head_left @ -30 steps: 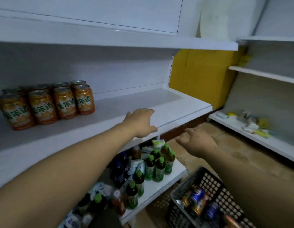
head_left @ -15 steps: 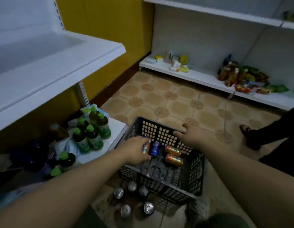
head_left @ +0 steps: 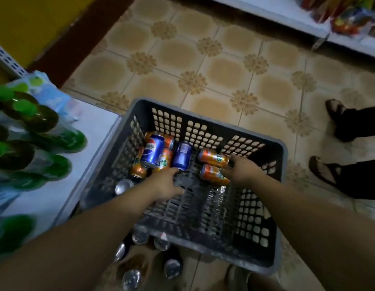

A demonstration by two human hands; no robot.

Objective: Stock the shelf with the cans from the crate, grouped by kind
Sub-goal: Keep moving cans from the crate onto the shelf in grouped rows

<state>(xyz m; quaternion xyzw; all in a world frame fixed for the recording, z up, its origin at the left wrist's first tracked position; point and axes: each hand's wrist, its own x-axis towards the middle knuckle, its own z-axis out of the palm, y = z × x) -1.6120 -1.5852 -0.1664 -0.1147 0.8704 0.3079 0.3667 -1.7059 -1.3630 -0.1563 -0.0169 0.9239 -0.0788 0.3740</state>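
A dark grey plastic crate sits on the tiled floor below me. Inside, at its far end, lie two blue Pepsi cans among several orange cans. Two more orange cans lie side by side further right, the farther one and the nearer one. My left hand reaches into the crate with straight fingers, its tips at the orange and blue cans. My right hand is over the right ends of the two orange cans, fingers curled on the nearer one.
A low white shelf with green-capped bottles stands left of the crate. Several upright cans stand on the floor at the crate's near side. Another person's sandalled feet are at the right. A far shelf holds snack packs.
My view has swung from the shelf down to the crate. Both hands dropped from shelf height into the crate; the right hand moved from the rim onto the two orange cans.
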